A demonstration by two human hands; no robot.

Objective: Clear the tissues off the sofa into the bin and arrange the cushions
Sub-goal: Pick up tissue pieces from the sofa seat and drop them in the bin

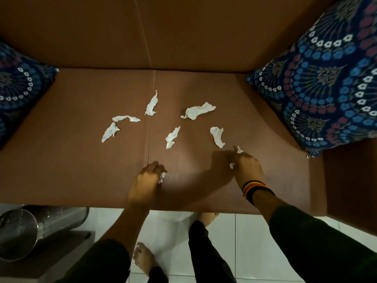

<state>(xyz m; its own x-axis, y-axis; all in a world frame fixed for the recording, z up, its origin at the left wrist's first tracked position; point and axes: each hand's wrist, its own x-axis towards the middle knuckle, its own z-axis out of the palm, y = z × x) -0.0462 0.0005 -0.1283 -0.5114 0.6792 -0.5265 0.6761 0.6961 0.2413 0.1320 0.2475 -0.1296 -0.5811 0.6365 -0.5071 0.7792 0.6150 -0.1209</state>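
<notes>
Several crumpled white tissues lie scattered on the brown sofa seat (77, 111), among them one long tissue (199, 111) at the back right and one (217, 136) just beyond my right hand. My left hand (148, 176) rests near the seat's front edge, fingers closed on a small tissue (162, 177). My right hand (245, 166), with a striped wristband, is closed on another tissue (239, 150) that sticks out past the fingers. Blue patterned cushions lean at both ends: one at the left (18, 86), a larger one at the right (328, 82).
A perforated metal bin (30, 229) stands on a low brown surface at the lower left, beside the sofa's front edge. White tiled floor (251, 248) lies below, with my bare feet and dark trouser legs on it. The sofa armrest (350, 180) is at the right.
</notes>
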